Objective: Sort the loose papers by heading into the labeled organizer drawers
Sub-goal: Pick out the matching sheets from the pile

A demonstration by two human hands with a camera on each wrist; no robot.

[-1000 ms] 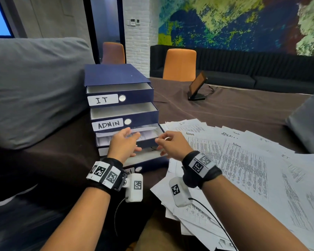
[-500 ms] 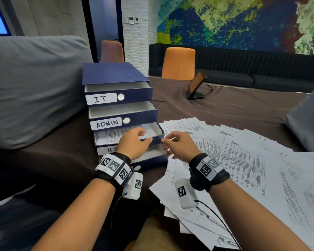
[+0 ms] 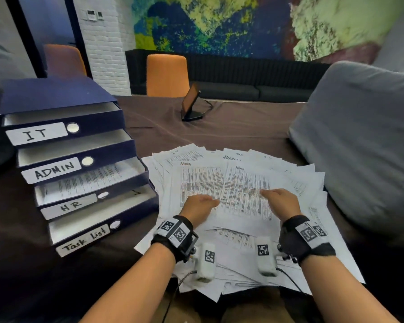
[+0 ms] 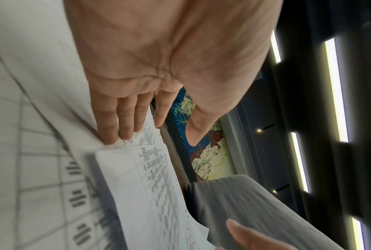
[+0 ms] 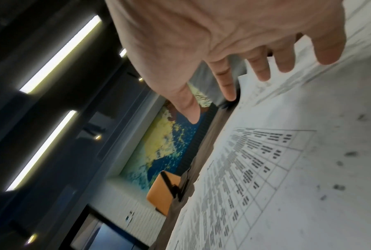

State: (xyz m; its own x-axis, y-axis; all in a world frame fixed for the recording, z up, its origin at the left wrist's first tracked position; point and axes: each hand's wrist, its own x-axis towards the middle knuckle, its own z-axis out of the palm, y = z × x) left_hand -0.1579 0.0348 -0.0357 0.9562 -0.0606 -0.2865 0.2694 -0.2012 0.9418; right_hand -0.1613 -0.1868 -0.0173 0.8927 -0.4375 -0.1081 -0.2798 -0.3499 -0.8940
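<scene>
The blue organizer (image 3: 63,96) stands at the left with drawers labeled IT (image 3: 36,134), ADMIN (image 3: 54,170), HR (image 3: 68,206) and Task list (image 3: 84,240), all pulled partly out. A printed sheet (image 3: 89,180) lies in the HR drawer. Loose papers (image 3: 238,231) fan out over the table in front of me. My left hand (image 3: 210,201) lies flat, and its fingertips (image 4: 110,137) press the pile beside a sheet headed Admin (image 3: 245,190). My right hand (image 3: 268,194) hovers with spread fingers (image 5: 263,74) at that sheet's right edge, holding nothing.
A grey cushion (image 3: 359,148) borders the papers on the right. A tablet on a stand (image 3: 191,103) sits farther back on the brown tablecloth (image 3: 231,127). Orange chairs (image 3: 167,75) and a dark sofa (image 3: 254,73) stand behind the table.
Both hands left the HR drawer and moved right onto the paper pile. The sheet stays in that drawer. My view has turned right.
</scene>
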